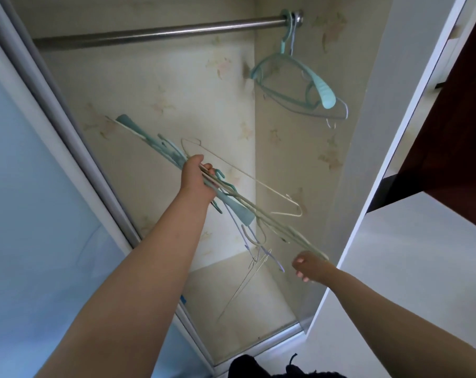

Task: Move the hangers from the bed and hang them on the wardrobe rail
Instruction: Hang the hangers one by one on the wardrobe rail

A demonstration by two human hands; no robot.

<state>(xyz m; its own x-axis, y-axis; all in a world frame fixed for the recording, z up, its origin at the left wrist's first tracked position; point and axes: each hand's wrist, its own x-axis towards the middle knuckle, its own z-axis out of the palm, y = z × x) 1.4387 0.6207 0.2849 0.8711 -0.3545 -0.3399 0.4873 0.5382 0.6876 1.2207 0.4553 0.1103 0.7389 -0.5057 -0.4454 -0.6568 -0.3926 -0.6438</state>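
Left grip (197, 178) pinches a tangled bundle (231, 199) of hangers inside the wardrobe, well below the rail (155, 34); right grip (309, 268) hangs loosely curled, holding nothing that I can see. Interlocked hooks worry me: lifting one could drag others loose, or snag the two hung hangers (294, 80).

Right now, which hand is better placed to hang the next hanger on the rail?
Right hand: it holds nothing and sits by the bundle's lower end; the left hand grips the bundle.
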